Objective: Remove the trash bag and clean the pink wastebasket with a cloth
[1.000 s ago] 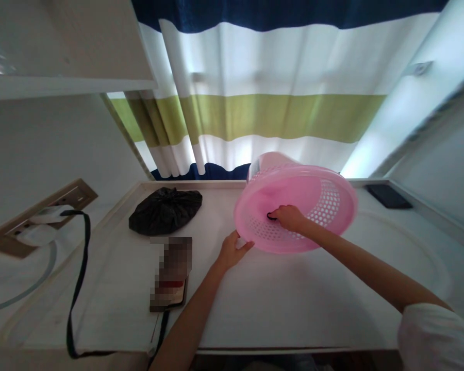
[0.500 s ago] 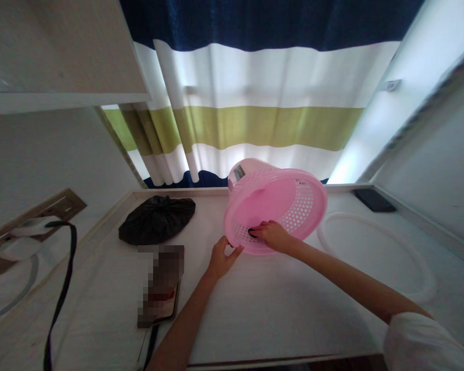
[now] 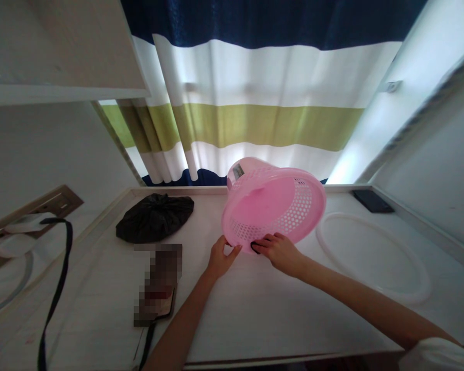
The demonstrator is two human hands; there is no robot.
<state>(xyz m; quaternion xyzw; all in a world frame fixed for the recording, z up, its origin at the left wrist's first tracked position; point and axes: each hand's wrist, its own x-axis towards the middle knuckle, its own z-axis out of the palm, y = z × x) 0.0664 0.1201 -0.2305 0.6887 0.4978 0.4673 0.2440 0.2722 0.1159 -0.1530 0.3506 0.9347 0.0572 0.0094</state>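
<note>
A pink plastic basket [image 3: 270,201] with perforated sides lies tilted on the white desk, its round mouth turned towards me. My left hand [image 3: 221,257] pinches the lower left of its rim between thumb and fingers. At the bottom of the rim is my right hand [image 3: 280,251], its fingers closed on a small black thing [image 3: 256,247] whose kind I cannot make out. On the right, a pale ring [image 3: 375,252] lies flat on the desk.
A black plastic bag [image 3: 155,217] lies at the back left, with a partly blurred phone [image 3: 164,304] nearer me. A dark flat object [image 3: 373,201] sits at the back right. Plugs and a black cable [image 3: 60,278] hang by the socket [image 3: 62,201]. Striped curtains [image 3: 266,123] cover the window.
My right hand has moved from inside the basket's mouth down to its lower rim, with the small black thing. My left hand keeps its hold on the rim.
</note>
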